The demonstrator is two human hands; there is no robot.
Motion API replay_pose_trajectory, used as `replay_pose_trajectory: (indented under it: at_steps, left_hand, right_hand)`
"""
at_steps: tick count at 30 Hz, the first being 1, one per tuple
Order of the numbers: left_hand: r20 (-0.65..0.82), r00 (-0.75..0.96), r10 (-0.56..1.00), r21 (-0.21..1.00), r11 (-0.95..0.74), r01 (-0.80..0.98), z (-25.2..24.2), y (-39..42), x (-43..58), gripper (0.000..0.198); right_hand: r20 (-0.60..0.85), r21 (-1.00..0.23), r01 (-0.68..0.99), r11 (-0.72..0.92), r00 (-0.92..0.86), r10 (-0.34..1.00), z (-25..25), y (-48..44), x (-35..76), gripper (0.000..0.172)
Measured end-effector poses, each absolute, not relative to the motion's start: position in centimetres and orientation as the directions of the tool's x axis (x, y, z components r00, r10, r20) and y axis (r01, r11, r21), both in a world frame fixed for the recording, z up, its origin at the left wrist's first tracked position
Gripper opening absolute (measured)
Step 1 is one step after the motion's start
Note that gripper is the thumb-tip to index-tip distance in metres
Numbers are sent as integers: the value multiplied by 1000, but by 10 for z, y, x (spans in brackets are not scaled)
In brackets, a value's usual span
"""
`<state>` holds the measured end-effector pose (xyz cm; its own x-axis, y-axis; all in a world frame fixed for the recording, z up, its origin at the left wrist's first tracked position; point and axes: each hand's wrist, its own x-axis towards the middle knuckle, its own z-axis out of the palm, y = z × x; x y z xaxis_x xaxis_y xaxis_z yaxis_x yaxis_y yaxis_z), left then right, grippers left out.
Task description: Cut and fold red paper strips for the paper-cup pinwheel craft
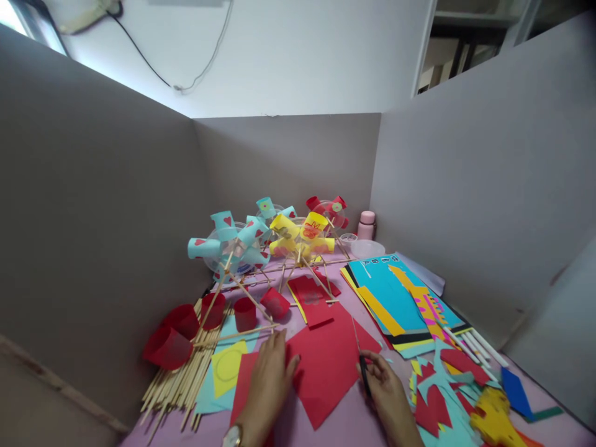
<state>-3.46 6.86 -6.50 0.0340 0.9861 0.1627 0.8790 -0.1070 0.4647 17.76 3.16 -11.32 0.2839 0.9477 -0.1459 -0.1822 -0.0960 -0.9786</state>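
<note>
My right hand point(387, 392) is closed around the black handle of a pair of scissors point(364, 371). Their thin blades point away from me and lie over the right part of a large red paper sheet point(321, 372). My left hand point(269, 380), with a watch at the wrist, lies flat with fingers stretched forward at the sheet's left edge. Beneath that forearm is another piece of red paper point(244, 379). Beside it lies a yellow square point(228, 367) with a drawn circle, on light blue paper. Smaller red pieces point(313, 303) lie beyond the large sheet.
Bamboo sticks point(186, 379) and red paper cups point(170, 344) lie left. Stick-framed wheels with blue cups point(226, 226), yellow cups point(313, 226) and red cups stand behind, near a pink bottle point(366, 225). Coloured sheets point(386, 292) and paper scraps point(447, 391) cover the right. Grey partitions enclose the table.
</note>
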Motion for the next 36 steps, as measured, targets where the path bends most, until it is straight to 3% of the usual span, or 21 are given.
replay_pose_trajectory:
  at_steps: [10,15,20,31,36]
  left_hand:
    - [-12,70,997,225,-66,972,-57,89,3,50]
    - [-39,75,996,177,-67,982,-59,92,-2,35]
    - [-65,67,996,210,-52,976,-60,90,-6,28]
    - [-86,77,993,426,-33,904,-64,66,-15,20]
    - [-62,49,997,395,-21,918,-63,56,12,45]
  right_hand:
    - [-189,-954,-282,-106,287,939,-117,37,178,63]
    - [-210,-941,-318,-116,279,937,-116,39,180,57]
    - [-224,-929,-354,-108,305,926,-114,39,181,57]
    - [-218,-909,-412,-63,340,915,-107,39,185,56]
    - [-205,-917,-395,-58,340,918,-110,40,182,55]
